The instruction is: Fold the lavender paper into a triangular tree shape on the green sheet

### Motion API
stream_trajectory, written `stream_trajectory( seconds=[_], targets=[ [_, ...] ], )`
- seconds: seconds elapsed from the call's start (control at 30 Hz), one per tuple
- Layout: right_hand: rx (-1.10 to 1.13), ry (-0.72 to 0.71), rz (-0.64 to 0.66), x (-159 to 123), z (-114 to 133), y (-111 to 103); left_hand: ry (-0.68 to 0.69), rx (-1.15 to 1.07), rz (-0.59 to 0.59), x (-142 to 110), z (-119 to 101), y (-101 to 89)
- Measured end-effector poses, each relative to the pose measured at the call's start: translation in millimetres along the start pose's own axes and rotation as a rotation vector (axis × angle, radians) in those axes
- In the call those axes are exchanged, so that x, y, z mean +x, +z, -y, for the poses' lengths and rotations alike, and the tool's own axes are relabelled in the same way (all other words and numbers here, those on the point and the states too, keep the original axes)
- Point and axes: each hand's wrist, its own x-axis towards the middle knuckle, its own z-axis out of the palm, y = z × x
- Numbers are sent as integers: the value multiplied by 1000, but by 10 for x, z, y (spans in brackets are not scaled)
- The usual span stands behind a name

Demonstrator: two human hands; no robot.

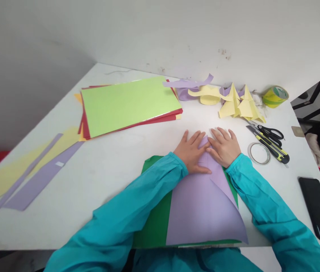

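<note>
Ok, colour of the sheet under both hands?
Light purple, on a green sheet; shows best in the head view.

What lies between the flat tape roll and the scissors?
The yellow-and-black utility knife lies between the tape roll and the scissors, in the head view.

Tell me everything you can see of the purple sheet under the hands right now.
The purple sheet looks like smooth, plain paper. It lies on a green sheet, which shows at both sides. It narrows to a point at the far end, with faint creases there, and widens toward the person. The near right corner bows outward past the green. The left hand and right hand rest on its narrow end, partly hiding it.
</note>
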Motion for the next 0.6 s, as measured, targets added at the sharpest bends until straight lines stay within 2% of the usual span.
stream_trajectory(
  seconds=[0.2,0.6],
  targets=[
    [-3,55,28,70,94,-39,10,12,7,-2,4,-7],
    [11,100,38,134,104,16,6,18,23,6,-10,-38]
  ],
)
